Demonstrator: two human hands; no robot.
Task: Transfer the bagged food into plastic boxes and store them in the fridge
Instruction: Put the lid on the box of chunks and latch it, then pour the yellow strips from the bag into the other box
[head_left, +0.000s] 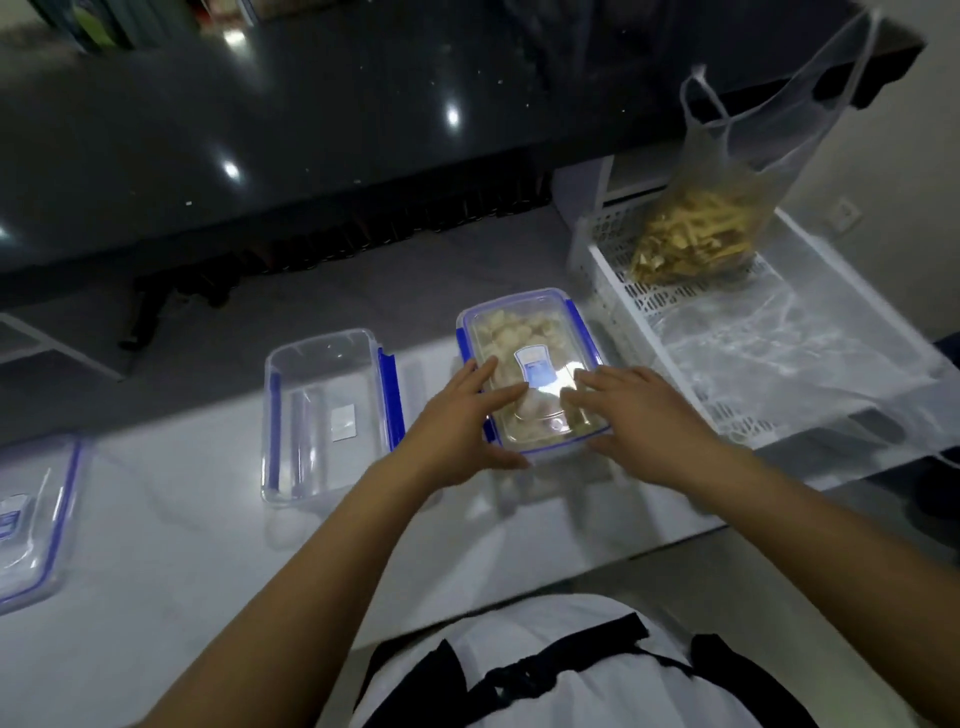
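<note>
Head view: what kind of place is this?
Probably a home kitchen or dining area. Both hands, left hand and right hand, rest on a lidded food box on a white table, beside a white crate and a dark glossy counter.

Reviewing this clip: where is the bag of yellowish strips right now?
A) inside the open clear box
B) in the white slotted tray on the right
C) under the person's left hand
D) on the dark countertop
B: the bag of yellowish strips stands in the white slotted tray, apart from both hands.

Both hands (457, 421) (644, 415) flat, fingers straight
</note>
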